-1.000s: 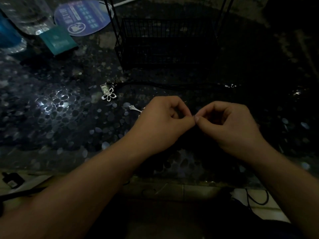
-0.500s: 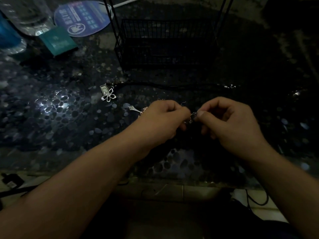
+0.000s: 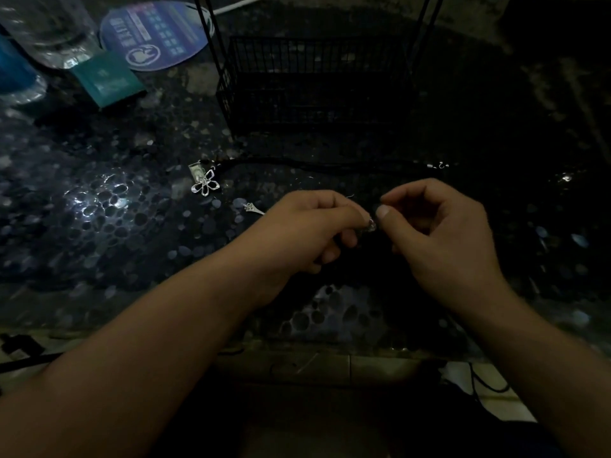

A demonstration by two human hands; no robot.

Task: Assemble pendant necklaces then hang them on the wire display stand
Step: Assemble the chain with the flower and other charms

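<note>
2 hands meet: left hand (image 3: 310,233) pinches 1 small silver pendant (image 3: 371,224); right hand (image 3: 443,233) fingers curl, its hold unclear. 1 flower pendant (image 3: 205,186) lies apart.

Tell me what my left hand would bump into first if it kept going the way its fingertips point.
Probably the right hand. The left hand points rightward, pinching a small silver pendant piece right beside the right thumb, so that thumb comes first, though depth is hard to judge in this dim view.

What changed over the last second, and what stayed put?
The fingertips parted slightly, exposing a small silver piece pinched by the left hand; the right hand stays pinched beside it. The flower pendant, black cord and wire stand are unmoved.
</note>
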